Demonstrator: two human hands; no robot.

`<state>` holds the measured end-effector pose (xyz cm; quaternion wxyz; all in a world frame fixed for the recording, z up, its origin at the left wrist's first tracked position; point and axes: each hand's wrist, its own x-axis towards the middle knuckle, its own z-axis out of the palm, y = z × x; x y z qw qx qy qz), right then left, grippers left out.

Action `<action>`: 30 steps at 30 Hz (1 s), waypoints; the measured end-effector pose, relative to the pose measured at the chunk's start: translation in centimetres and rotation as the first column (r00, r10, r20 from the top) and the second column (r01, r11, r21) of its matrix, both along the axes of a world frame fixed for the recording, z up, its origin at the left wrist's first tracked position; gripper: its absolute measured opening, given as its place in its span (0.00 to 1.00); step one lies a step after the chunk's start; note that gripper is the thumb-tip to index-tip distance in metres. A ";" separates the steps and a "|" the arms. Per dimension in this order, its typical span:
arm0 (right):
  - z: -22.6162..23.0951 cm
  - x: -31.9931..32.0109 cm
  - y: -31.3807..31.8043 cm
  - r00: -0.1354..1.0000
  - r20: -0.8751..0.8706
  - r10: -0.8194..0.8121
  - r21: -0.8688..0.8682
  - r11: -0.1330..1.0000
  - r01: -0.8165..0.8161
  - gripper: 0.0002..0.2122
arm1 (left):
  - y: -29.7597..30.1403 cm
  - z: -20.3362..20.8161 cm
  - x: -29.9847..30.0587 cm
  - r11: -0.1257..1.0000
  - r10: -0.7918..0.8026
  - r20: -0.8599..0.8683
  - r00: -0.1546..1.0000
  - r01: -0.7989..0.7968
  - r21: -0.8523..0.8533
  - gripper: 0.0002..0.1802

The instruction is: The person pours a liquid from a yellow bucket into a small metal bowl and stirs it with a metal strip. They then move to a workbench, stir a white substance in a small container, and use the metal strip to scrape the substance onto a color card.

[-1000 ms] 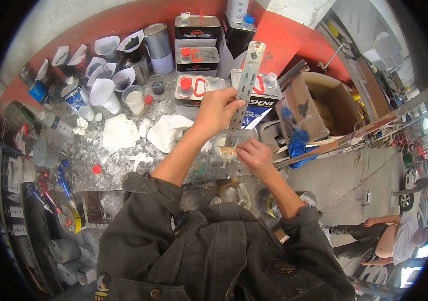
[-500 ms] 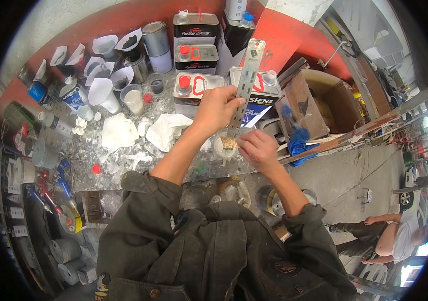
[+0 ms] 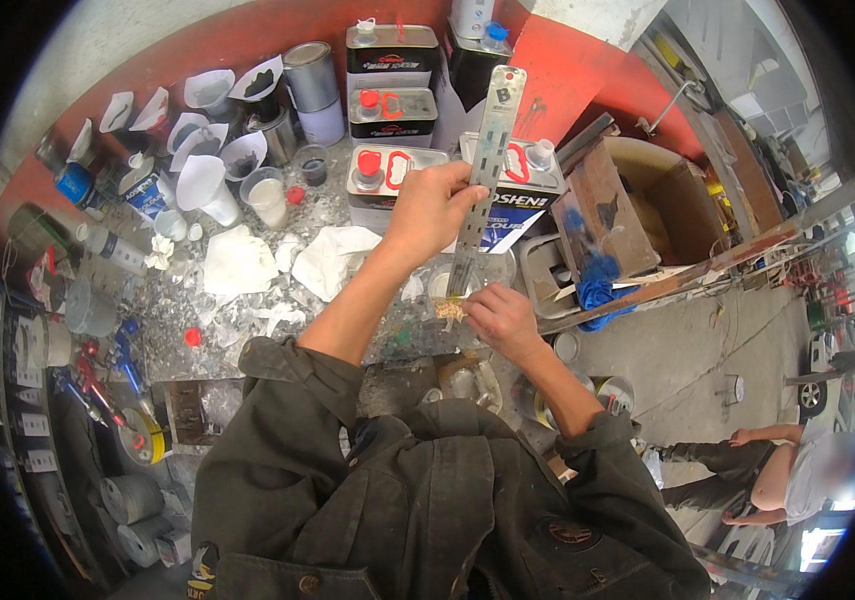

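Note:
My left hand [image 3: 434,205] grips a long flat metal stirring stick [image 3: 485,160] near its middle and holds it upright over the cluttered workbench [image 3: 197,330]. The stick's lower end reaches down into a clear plastic cup [image 3: 492,268]. My right hand [image 3: 503,318] is closed on a small yellowish wad [image 3: 450,309] pressed against the bottom end of the stick. Both sleeves are dark olive.
Rectangular paint tins [image 3: 389,105] with red caps, a round can [image 3: 308,73], paper cone funnels [image 3: 205,183] and crumpled white paper [image 3: 238,262] crowd the bench. A cardboard box [image 3: 647,200] stands right. Tape rolls [image 3: 142,437] lie lower left. A person [image 3: 787,475] crouches lower right.
My right hand has shifted slightly along the lower end of the stick with the wad. The left hand keeps the stick upright in almost the same place.

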<state>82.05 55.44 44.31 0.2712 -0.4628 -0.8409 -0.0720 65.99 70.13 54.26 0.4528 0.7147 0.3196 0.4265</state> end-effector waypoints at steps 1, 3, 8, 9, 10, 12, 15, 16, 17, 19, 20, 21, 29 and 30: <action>0.2 0.1 -0.1 0.999 -0.025 -0.021 -0.003 1.000 0.021 0.10 | -0.1 0.0 0.0 1.000 0.006 -0.031 1.000 -0.006 0.008 0.09; 1.2 0.1 -0.2 0.995 -0.072 -0.062 -0.010 0.998 0.062 0.11 | -0.4 -0.1 -0.2 1.000 0.019 -0.090 0.996 -0.017 0.024 0.09; 2.5 0.6 -0.6 0.990 -0.077 -0.119 -0.008 0.993 0.119 0.13 | -0.9 -3.2 -0.5 0.999 -0.033 -0.113 0.993 0.032 -0.010 0.10; 2.7 0.7 -0.7 0.990 -0.074 -0.118 -0.013 0.993 0.117 0.13 | -1.1 -3.8 -0.6 0.999 -0.033 -0.119 0.992 0.031 -0.019 0.10; 2.7 0.7 -0.8 0.990 -0.075 -0.116 -0.013 0.993 0.115 0.13 | -1.2 -4.7 -0.5 0.999 -0.032 -0.118 0.993 0.031 -0.011 0.10; 2.8 0.8 -0.9 0.991 -0.079 -0.107 -0.014 0.994 0.106 0.12 | -1.7 -5.4 -0.5 1.000 -0.026 -0.116 0.993 0.027 0.005 0.09; 2.3 0.6 -0.7 0.988 -0.118 -0.098 -0.024 0.995 0.095 0.11 | -2.4 -7.5 -0.7 0.998 -0.058 -0.185 0.981 0.050 -0.048 0.10; 2.3 0.5 -0.6 0.987 -0.121 -0.106 -0.032 0.994 0.103 0.11 | -2.5 -8.5 -0.7 0.997 -0.065 -0.204 0.977 0.054 -0.058 0.10; 2.3 0.3 -0.5 0.986 -0.122 -0.117 -0.039 0.993 0.113 0.11 | -2.7 -9.0 -0.8 0.994 -0.076 -0.219 0.973 0.058 -0.089 0.11; 2.2 0.1 -0.2 0.984 -0.122 -0.130 -0.055 0.991 0.124 0.10 | -2.8 -10.2 -0.6 0.992 -0.082 -0.181 0.980 0.062 -0.112 0.11; 2.1 0.1 -0.1 0.984 -0.121 -0.132 -0.062 0.990 0.125 0.10 | -2.9 -10.2 -0.6 0.990 -0.084 -0.161 0.983 0.064 -0.123 0.11; 2.1 0.1 0.1 0.984 -0.120 -0.134 -0.070 0.990 0.126 0.10 | -2.8 -10.2 -0.7 0.991 -0.087 -0.183 0.979 0.067 -0.114 0.11; 1.4 0.4 1.2 0.981 -0.112 -0.158 -0.103 0.984 0.146 0.11 | -1.3 -7.1 -0.6 0.998 -0.068 -0.190 0.980 0.067 -0.010 0.11; 1.4 0.4 1.3 0.979 -0.109 -0.172 -0.106 0.981 0.161 0.11 | -1.2 -6.6 -0.5 0.998 -0.070 -0.197 0.978 0.069 -0.014 0.11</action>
